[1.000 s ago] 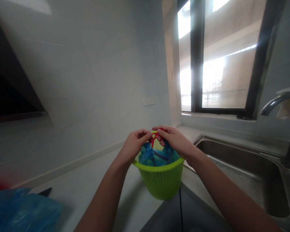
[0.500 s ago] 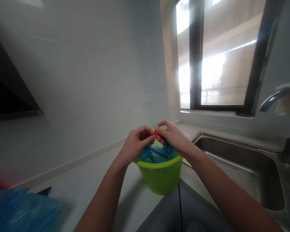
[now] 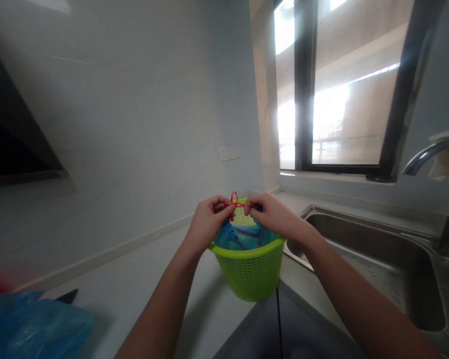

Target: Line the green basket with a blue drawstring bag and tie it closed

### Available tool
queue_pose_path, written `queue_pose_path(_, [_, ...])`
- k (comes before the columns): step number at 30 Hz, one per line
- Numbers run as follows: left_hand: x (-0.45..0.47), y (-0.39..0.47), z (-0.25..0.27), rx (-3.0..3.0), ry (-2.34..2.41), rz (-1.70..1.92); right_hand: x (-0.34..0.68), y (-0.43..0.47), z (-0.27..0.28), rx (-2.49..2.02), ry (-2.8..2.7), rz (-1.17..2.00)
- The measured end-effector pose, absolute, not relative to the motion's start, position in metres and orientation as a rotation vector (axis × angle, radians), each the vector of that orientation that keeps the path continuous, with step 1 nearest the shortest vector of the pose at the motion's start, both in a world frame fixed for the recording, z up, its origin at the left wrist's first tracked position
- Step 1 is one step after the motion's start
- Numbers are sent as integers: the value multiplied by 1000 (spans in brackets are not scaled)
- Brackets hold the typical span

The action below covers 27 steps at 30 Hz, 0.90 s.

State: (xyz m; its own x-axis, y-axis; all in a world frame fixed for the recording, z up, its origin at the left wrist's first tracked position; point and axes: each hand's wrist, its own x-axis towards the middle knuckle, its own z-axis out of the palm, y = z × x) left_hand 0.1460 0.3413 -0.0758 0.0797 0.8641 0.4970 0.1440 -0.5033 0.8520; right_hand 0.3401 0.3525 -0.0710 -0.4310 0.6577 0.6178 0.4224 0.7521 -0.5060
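Hands meet at mid-frame over a green basket (image 3: 249, 269) on the table (image 3: 134, 294). Left hand (image 3: 208, 222) and right hand (image 3: 273, 214) each have fingers pressed together, pinching an end of a red string (image 3: 235, 201), which forms a small loop between them just above the rim. Blue bag (image 3: 239, 235) lines the basket. Sink (image 3: 377, 249) lies at right, tap (image 3: 426, 152) above it. Another blue bag (image 3: 33, 324) sits in the lower left corner.

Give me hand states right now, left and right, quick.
Left hand: closed, pinching one end of the red drawstring above the green basket.
Right hand: closed, pinching the other end of the red drawstring.
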Motion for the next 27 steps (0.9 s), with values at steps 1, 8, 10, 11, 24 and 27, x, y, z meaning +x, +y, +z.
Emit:
queue_pose_path(1, [147, 341, -76, 1725, 1009, 1490, 340, 352, -71, -805, -2098, 320])
queue_pose_path(8, [147, 342, -77, 1771, 1094, 1481, 337, 350, -74, -686, -2217, 222])
queue_pose_path(10, [148, 342, -78, 1813, 1113, 1440, 338, 348, -73, -666, -2195, 215])
queue_pose_path(11, [149, 342, -78, 1830, 1120, 1420, 338, 348, -73, -663, -2179, 211])
queue_pose_path(24, [135, 342, -72, 1474, 911, 1158, 336, 351, -73, -606, -2082, 82])
queue_pose_path(27, [133, 338, -69, 1396, 849, 1067, 336, 349, -73, -572, -2115, 81])
